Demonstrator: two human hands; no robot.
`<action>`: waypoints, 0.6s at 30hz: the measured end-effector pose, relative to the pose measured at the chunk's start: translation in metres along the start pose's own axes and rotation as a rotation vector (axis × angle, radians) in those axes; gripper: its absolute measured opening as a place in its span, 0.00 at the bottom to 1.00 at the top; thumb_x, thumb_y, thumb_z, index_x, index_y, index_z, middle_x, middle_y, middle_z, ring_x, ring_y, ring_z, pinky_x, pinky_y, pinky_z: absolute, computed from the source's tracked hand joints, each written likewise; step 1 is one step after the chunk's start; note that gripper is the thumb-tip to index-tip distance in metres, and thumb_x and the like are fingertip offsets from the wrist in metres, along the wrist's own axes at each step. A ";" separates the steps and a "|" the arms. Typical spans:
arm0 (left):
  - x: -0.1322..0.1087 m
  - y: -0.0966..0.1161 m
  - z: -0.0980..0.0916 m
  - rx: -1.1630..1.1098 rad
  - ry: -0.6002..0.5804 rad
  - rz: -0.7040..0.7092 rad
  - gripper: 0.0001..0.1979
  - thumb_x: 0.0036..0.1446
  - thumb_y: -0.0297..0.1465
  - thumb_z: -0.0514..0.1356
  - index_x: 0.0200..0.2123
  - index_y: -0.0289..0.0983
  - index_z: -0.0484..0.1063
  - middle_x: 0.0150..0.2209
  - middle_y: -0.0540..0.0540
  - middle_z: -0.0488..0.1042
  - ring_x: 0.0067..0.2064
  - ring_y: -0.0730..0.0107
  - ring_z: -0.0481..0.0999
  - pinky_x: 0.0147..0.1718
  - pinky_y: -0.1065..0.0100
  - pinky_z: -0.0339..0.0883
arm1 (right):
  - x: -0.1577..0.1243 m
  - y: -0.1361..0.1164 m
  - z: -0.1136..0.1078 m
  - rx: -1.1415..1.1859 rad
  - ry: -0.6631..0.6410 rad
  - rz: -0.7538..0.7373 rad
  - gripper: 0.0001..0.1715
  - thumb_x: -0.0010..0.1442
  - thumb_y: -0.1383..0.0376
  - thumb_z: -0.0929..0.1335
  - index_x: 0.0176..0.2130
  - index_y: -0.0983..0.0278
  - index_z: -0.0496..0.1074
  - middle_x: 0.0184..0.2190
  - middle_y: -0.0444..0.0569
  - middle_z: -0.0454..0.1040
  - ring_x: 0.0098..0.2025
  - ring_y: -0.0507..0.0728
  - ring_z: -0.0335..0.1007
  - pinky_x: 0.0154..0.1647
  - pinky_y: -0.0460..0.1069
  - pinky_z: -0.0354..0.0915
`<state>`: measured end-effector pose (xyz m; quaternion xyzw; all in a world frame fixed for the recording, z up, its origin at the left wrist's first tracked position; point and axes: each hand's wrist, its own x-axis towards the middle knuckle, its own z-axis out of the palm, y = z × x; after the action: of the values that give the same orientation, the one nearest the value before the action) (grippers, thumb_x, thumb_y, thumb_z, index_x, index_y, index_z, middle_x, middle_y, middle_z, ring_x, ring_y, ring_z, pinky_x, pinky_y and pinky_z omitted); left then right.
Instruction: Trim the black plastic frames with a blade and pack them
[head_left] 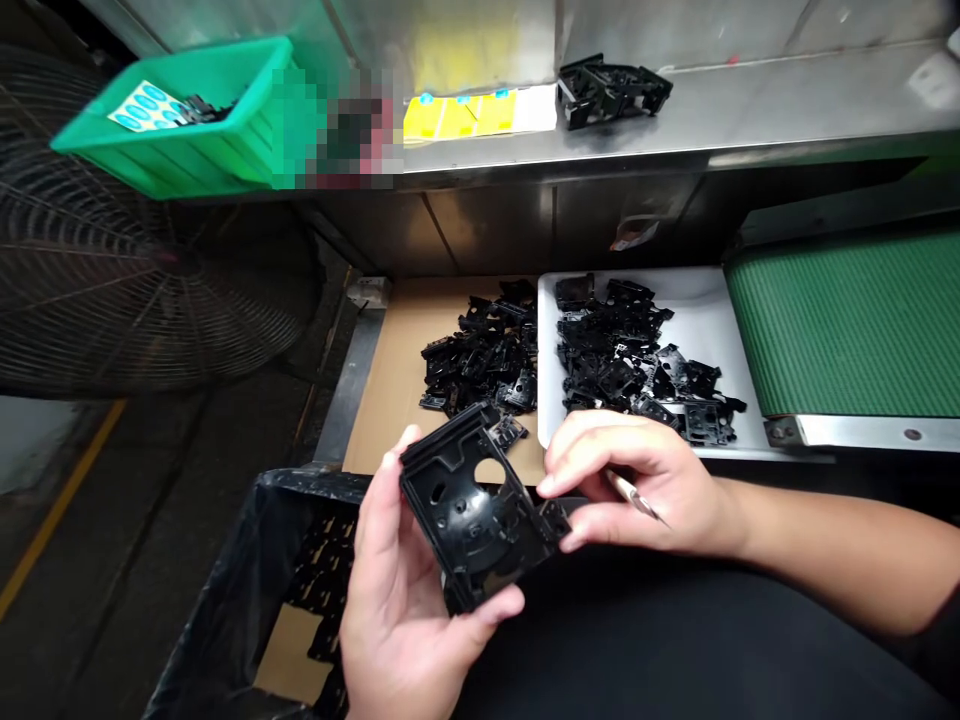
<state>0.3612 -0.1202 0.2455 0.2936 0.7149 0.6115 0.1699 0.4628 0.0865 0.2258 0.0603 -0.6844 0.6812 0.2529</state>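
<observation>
My left hand (409, 610) is wrapped round the lower left side of a black moulded plastic frame (469, 515), holding it up and tilted. The frame has a round hole and several small slots. My right hand (637, 480) is at the frame's right corner, its thumb and forefinger touching or almost touching the edge there. Tucked in the curled fingers of that hand is a slim tool (630, 492) with a pale handle and a thin dark point aimed down to the right. Part of the tool is hidden by the fingers.
Black plastic parts (480, 350) are heaped on cardboard (397, 350); more fill a white tray (735, 330). A green conveyor belt (855, 310) lies right. A lined bin (225, 600) stands lower left, a large fan (150, 250) left. The shelf carries a green bin (247, 130) and black frames (611, 90).
</observation>
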 end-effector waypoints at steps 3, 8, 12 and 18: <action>-0.006 -0.007 -0.014 -0.015 -0.016 -0.041 0.51 0.49 0.33 0.74 0.71 0.52 0.51 0.74 0.44 0.48 0.69 0.47 0.61 0.59 0.57 0.72 | 0.003 0.001 0.014 -0.018 -0.017 0.007 0.14 0.59 0.66 0.77 0.45 0.66 0.78 0.36 0.51 0.78 0.37 0.54 0.74 0.38 0.49 0.71; -0.017 -0.029 -0.048 -0.277 -0.135 -0.173 0.52 0.53 0.49 0.68 0.73 0.49 0.43 0.70 0.39 0.60 0.68 0.47 0.64 0.61 0.53 0.70 | 0.011 0.006 0.053 -0.154 -0.116 -0.034 0.15 0.62 0.67 0.75 0.49 0.64 0.77 0.37 0.52 0.78 0.38 0.55 0.75 0.38 0.48 0.72; -0.040 -0.065 -0.088 -0.489 -0.061 -0.341 0.36 0.62 0.50 0.58 0.69 0.45 0.54 0.64 0.37 0.68 0.64 0.50 0.70 0.61 0.51 0.69 | 0.020 0.029 0.117 -0.309 -0.383 -0.118 0.18 0.66 0.71 0.70 0.55 0.66 0.74 0.43 0.56 0.78 0.42 0.54 0.76 0.42 0.48 0.73; -0.105 -0.212 -0.202 -0.192 0.324 -0.549 0.27 0.61 0.46 0.59 0.59 0.42 0.63 0.56 0.38 0.76 0.57 0.54 0.77 0.58 0.54 0.70 | 0.024 0.101 0.252 -0.385 -0.680 0.177 0.16 0.67 0.68 0.68 0.55 0.63 0.73 0.48 0.57 0.76 0.46 0.57 0.78 0.47 0.50 0.75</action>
<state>0.2759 -0.3598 0.0665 -0.0285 0.7241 0.6462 0.2393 0.3324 -0.1433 0.1595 0.1747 -0.8468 0.5008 -0.0408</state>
